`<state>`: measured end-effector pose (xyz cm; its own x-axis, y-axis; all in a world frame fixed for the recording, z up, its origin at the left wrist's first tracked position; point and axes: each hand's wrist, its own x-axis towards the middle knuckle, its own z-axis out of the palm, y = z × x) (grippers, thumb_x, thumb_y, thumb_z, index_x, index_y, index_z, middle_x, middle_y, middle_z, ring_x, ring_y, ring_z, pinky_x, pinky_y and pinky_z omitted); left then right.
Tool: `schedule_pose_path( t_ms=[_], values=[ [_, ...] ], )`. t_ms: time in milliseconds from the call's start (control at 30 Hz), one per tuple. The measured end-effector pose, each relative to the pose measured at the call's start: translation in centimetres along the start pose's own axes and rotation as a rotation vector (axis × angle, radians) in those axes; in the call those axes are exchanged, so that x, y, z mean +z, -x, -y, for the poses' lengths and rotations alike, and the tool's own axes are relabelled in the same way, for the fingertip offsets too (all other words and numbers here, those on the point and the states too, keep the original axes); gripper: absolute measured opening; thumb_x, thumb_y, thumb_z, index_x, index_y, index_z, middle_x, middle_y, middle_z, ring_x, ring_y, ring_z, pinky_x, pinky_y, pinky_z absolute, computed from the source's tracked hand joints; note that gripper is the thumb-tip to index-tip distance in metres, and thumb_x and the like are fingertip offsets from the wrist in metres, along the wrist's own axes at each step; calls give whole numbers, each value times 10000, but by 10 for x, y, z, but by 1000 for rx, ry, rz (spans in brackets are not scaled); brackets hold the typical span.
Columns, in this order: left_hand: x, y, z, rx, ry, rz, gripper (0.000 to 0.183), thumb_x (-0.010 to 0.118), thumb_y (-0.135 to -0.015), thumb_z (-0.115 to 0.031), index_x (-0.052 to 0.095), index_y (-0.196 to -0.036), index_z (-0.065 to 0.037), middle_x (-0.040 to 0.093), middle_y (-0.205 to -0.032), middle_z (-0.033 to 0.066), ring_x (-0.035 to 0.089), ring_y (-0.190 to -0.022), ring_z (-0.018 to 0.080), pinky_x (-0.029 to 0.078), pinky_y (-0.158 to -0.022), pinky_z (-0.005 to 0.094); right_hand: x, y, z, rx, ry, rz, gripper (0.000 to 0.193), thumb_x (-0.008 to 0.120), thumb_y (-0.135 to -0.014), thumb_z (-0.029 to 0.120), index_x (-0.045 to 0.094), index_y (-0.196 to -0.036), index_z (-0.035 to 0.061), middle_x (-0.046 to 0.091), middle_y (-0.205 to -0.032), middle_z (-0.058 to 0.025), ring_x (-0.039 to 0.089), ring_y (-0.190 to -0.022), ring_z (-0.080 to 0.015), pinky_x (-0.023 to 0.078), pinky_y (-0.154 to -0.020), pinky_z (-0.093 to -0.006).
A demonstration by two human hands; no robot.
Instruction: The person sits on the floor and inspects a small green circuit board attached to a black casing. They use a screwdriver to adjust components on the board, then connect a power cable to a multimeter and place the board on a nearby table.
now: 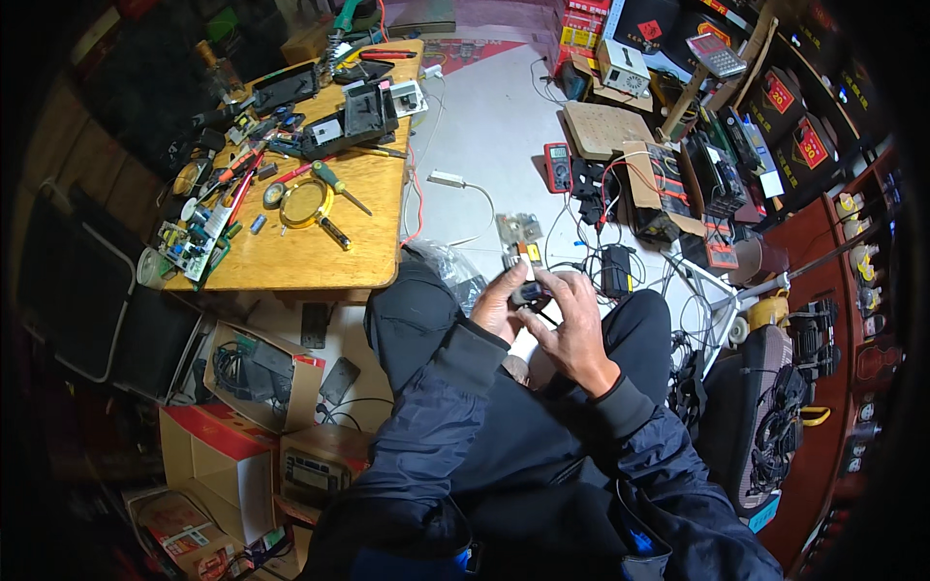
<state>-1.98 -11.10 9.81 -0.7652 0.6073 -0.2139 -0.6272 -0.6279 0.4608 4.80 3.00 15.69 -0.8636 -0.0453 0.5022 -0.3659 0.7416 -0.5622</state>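
Above my lap, both hands are closed around a small dark part [528,294] with a pale end. My left hand [496,307] grips it from the left, thumb pointing up. From the other side, the bent fingers of my right hand [575,324] pinch it, and they partly cover it. Just beyond the fingertips shows a small circuit board [520,232] with a yellow component and metal pieces. Whether the board joins the dark part is hidden by my fingers.
At left stands a wooden table [358,252] bearing a magnifying glass [306,202], a screwdriver [341,188] and circuit boards. A red multimeter [558,168], a black power adapter [616,270] and tangled cables lie on the floor ahead. Cardboard boxes [228,465] stand at lower left.
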Motion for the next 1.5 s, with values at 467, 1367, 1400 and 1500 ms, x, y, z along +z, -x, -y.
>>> schedule_pose_path(
  t_ms=[467, 1367, 1400, 1500],
  values=[
    [12, 43, -41, 239, 160, 672, 1041, 683, -781, -798, 545, -1323, 80, 630, -975, 168, 558, -1017, 314, 424, -927, 418, 19, 6, -65, 920, -1166, 379, 541, 602, -1051, 337, 500, -1431, -35, 670, -1215, -110, 639, -1094, -170, 499, -973, -313],
    [-12, 147, -185, 754, -175, -281, 787, 534, -1021, -591, 411, -1496, 24, 543, -1412, 284, 545, -1334, 426, 469, -1126, 553, -12, -49, -170, 459, -445, -61, 255, 558, -1036, 106, 611, -1252, -18, 671, -1036, -52, 586, -905, -121, 489, -831, -266],
    [-19, 152, -197, 758, -198, -397, 766, 540, -1025, -573, 420, -1491, 23, 554, -1398, 286, 552, -1327, 423, 476, -1116, 548, -5, -56, -176, 493, -420, -43, 275, 569, -1023, 129, 619, -1254, -11, 672, -990, -74, 584, -867, -127, 488, -801, -267],
    [-41, 164, -228, 703, -212, -698, 717, 566, -1021, -551, 473, -1443, 22, 611, -1331, 288, 599, -1276, 412, 530, -1040, 522, 18, -79, -205, 465, -288, -74, 294, 587, -1006, 151, 625, -1236, -28, 724, -973, -162, 678, -893, -241, 523, -851, -341]
  ],
)
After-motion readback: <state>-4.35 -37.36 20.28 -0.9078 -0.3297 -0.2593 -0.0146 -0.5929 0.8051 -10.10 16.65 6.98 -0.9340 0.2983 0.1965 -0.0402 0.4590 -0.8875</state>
